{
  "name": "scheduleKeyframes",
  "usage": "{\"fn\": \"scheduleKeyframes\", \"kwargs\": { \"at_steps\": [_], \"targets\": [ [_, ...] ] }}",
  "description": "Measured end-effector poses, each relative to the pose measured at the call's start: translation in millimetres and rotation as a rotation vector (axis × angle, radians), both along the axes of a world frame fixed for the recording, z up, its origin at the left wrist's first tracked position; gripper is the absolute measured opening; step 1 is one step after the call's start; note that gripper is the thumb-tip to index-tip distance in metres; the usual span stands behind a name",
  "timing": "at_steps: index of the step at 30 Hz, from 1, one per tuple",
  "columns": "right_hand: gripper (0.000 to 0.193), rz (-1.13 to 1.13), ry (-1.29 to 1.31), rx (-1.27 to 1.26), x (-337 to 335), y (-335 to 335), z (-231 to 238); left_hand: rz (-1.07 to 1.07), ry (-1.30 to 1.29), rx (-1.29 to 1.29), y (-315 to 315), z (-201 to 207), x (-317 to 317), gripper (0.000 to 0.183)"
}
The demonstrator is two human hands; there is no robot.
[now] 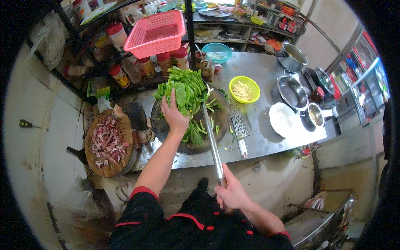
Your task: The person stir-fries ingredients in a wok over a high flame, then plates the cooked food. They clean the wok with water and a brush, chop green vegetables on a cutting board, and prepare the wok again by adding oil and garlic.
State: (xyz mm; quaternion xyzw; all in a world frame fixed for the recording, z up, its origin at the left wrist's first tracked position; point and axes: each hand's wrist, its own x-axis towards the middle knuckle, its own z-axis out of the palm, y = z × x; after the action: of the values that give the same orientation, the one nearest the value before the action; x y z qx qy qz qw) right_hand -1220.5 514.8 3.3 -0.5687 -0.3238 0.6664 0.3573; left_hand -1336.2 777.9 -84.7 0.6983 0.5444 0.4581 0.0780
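Left hand lies flat, fingers spread, pressing the pile of leafy greens on the round dark chopping board; right hand is closed tight around the handle of a long knife whose blade reaches into the greens. Cutting looks safest with the pressing fingertips curled back from the blade. Yellow bowl holds pale strips, wooden board carries chopped red meat, pink basket sits tilted on the shelf, contents unseen.

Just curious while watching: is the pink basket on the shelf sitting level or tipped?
Tipped. The pink basket leans on the shelf, its open top facing the camera.
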Motion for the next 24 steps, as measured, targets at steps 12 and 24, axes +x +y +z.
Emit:
{"fn": "scheduleKeyframes", "kwargs": {
  "at_steps": [12, 24],
  "targets": [
    [0.073, -0.33, 0.14, 0.325, 54, -84, 69, -0.377, 0.017, 0.375, -41, 137, 147, 0.096],
    [0.076, -1.143, -0.032, 0.549, 166, -445, 92, -1.176, -0.208, 0.546, -490, 207, 508, 0.091]
  ]
}}
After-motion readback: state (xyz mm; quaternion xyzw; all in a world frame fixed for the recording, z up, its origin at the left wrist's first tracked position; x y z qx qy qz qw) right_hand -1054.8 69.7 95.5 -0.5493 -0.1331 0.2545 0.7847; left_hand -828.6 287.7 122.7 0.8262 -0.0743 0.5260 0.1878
